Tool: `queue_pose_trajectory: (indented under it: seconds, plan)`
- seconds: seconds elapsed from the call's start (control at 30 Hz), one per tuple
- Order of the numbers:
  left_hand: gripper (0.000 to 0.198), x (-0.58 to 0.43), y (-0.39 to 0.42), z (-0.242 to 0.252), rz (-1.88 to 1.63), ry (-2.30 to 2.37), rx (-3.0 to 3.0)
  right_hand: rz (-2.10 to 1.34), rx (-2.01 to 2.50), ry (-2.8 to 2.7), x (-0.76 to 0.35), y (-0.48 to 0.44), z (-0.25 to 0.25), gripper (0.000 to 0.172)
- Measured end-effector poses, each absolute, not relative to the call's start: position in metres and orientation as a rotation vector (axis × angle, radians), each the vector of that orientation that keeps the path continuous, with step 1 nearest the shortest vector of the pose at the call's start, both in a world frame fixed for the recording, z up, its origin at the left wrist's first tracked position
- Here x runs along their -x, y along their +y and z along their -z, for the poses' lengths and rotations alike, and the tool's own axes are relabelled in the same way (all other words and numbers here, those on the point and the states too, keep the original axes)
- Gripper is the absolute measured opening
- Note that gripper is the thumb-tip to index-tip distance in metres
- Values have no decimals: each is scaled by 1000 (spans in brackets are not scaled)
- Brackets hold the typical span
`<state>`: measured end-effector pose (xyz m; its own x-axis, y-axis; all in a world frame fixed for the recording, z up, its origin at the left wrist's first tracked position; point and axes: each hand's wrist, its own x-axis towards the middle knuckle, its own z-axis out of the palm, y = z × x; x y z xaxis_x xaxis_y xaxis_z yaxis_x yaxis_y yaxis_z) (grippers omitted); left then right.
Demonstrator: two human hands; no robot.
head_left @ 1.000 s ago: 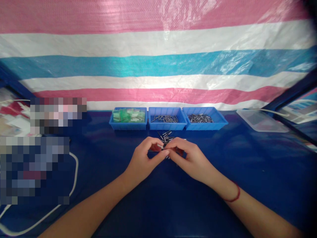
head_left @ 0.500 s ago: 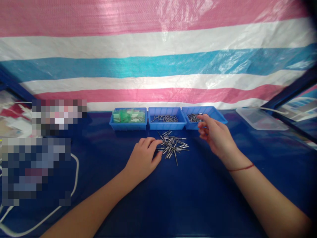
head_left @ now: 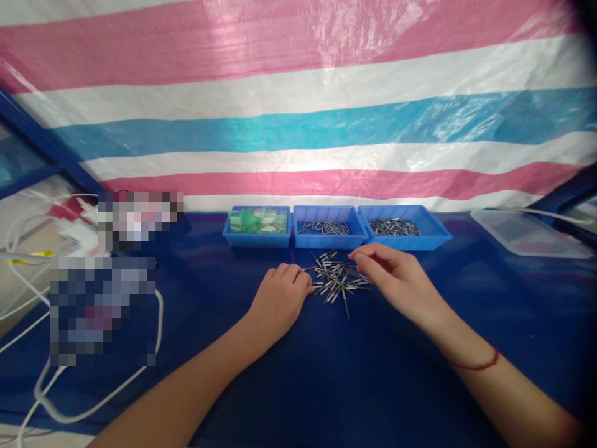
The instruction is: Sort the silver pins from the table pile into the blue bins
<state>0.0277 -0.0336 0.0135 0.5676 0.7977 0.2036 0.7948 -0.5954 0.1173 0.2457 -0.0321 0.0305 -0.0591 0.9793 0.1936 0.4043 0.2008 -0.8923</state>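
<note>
A loose pile of blind rivets (head_left: pixel 336 277), thin metal pins with thicker sleeves, lies on the blue tabletop. At its left edge my left hand (head_left: pixel 280 297) rests on the table, thumb and fingers closed together on the end of a rivet. My right hand (head_left: pixel 396 277) hovers over the pile's right side, palm turned inward. Its thumb and index finger are slightly apart, and nothing shows between them. Behind the pile, the middle blue bin (head_left: pixel 331 239) holds some rivets, and the right blue bin (head_left: pixel 433 235) holds a fuller heap of small metal pieces.
A left blue bin (head_left: pixel 256 241) contains green and pale packets. Beyond it hangs a striped plastic sheet (head_left: pixel 298 134). A clear plastic lid (head_left: pixel 527 233) lies at the right. White cables (head_left: pixel 161 323) and blurred-out items occupy the left side.
My right hand has come back from the right bin to the pile's right side. My left fingers have closed at the pile's left edge. The view has shifted a little left.
</note>
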Motion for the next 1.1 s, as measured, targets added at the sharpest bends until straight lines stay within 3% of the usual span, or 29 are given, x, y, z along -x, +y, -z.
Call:
queue_pose_trajectory:
  seconds: [0.2, 0.5, 0.6, 0.7, 1.1]
  plan:
    - [22, -30, -37, -20, -577, 1228, -2743, -934, 1195, -1889, -228, -45, -29, 23]
    - [10, -32, -42, -25, -1042, 1160, -2108, -933, 1132, -2003, -218, -50, -26, 20]
    - [16, -35, -42, -24, -1068, 1158, -1857, -930, 1121, -1971, -216, -52, -26, 19]
    - [9, -36, -42, -25, -1068, 1121, -1744, -964, 1133, -1917, -217, -53, -26, 19]
    - [9, -35, -42, -24, -1083, 1094, -1763, -878, 1137, -1899, -217, -53, -28, 16]
